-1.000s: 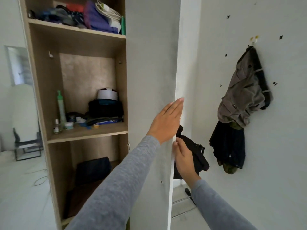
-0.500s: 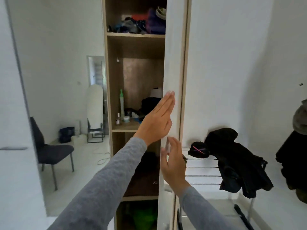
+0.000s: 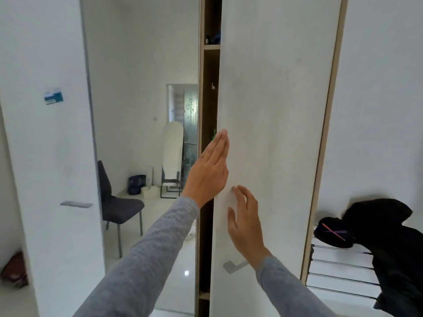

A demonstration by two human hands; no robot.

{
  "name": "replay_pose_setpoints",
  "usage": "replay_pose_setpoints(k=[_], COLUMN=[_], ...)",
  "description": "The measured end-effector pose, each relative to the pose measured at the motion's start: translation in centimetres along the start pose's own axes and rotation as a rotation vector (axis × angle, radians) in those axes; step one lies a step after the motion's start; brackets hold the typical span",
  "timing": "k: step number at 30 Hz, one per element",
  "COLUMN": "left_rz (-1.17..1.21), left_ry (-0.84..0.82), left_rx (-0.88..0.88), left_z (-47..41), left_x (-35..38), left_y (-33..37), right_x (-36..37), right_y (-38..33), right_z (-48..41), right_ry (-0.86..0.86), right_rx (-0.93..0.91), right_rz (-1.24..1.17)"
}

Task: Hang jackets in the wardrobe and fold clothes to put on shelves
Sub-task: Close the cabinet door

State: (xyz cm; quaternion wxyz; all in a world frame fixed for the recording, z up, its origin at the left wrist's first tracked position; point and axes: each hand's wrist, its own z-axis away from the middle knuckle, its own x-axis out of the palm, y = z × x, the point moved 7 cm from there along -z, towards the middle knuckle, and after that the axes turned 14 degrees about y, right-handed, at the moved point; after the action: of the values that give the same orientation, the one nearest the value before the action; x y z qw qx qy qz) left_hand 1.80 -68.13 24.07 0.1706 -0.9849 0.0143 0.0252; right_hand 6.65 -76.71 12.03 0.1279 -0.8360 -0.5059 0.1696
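The white wardrobe door (image 3: pixel 274 110) stands almost closed, with only a narrow dark gap (image 3: pixel 209 156) of the wardrobe interior showing on its left. My left hand (image 3: pixel 210 170) lies flat along the door's left edge, fingers straight and together. My right hand (image 3: pixel 245 220) presses flat on the door face just below it, fingers spread, above a grey door handle (image 3: pixel 233 266). Neither hand holds anything. A black jacket (image 3: pixel 393 243) hangs over a white drying rack (image 3: pixel 338 271) at the lower right.
An open white room door (image 3: pixel 52 156) with a grey handle stands at the left. Beyond it are a dark chair (image 3: pixel 116 202), a tall white board (image 3: pixel 172 154) leaning on the wall and a dark bag (image 3: pixel 136 184) on the floor.
The wardrobe door has swung nearly shut, hiding the shelves. Both hands stayed on it, the right moving onto the door face. The view shifted left, and the clothes on the wall hook left the frame.
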Motion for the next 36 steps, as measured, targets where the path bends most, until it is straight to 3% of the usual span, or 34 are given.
replay_pose_setpoints(k=[13,22,31,36], left_rz=[0.246,0.152,0.092,0.090], left_ry=[0.125,0.078,0.025,0.047], left_rx=[-0.164,-0.231,-0.352,-0.358], left_z=[0.2,2.3,3.3,3.8], left_x=[10.3,15.7,21.0,22.7], left_y=[-9.5,-12.2,-14.0,-14.6], right_x=[7.3,10.4,13.9,15.2], right_y=[3.7,4.0,7.7,8.6], right_z=[-12.2,-17.2,-18.2,-18.4], right_ry=[0.220,0.231,0.085,0.151], right_rx=[-0.109,-0.190,-0.257,-0.243], right_rz=[0.209,0.230,0.382,0.395])
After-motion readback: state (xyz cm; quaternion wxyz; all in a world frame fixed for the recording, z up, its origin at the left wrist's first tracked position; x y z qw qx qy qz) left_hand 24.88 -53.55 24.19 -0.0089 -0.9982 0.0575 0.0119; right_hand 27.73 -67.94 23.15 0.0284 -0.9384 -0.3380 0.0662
